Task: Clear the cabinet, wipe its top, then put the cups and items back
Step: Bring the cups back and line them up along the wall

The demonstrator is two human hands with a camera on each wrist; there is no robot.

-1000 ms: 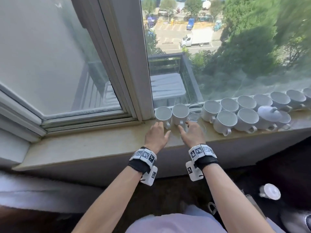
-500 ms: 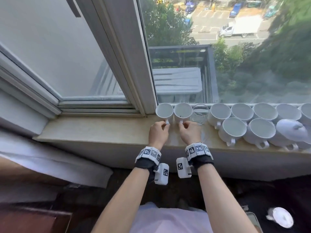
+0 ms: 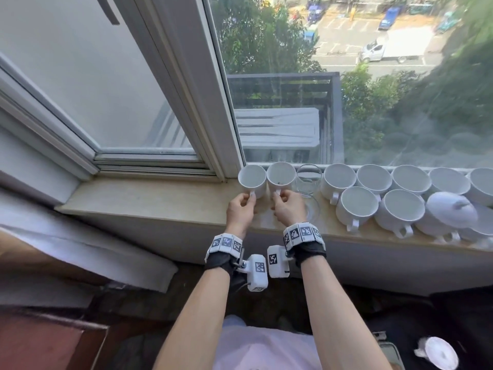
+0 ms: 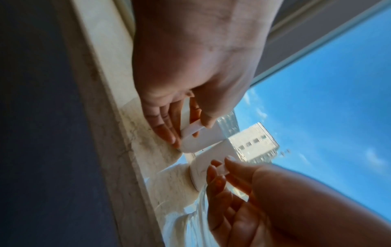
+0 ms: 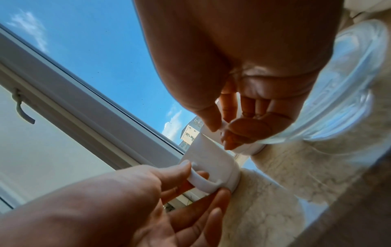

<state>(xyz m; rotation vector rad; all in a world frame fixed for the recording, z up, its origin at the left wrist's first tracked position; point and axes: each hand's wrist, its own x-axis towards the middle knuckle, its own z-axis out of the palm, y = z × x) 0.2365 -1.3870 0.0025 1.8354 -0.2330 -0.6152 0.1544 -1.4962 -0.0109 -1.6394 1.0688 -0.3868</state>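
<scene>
Two white cups stand side by side on the beige stone sill [image 3: 149,198] against the window. My left hand [image 3: 241,206] pinches the handle of the left cup [image 3: 252,178]; in the left wrist view its thumb and fingers [image 4: 169,132] close round that handle [image 4: 193,129]. My right hand [image 3: 286,206] pinches the handle of the right cup [image 3: 280,177], and the right wrist view shows its fingertips [image 5: 228,138] on that cup's handle. Both cups rest on the sill.
A clear glass [image 3: 308,178] on a glass saucer [image 3: 313,212] stands just right of my right hand. Farther right are several white cups [image 3: 357,209] and a lidded white pot [image 3: 450,213]. The window frame [image 3: 213,129] rises behind the left cup. Left of the cups the sill is bare.
Both hands went from lying open on the sill to pinching the two cup handles. The head view has shifted, with the cups now farther right.
</scene>
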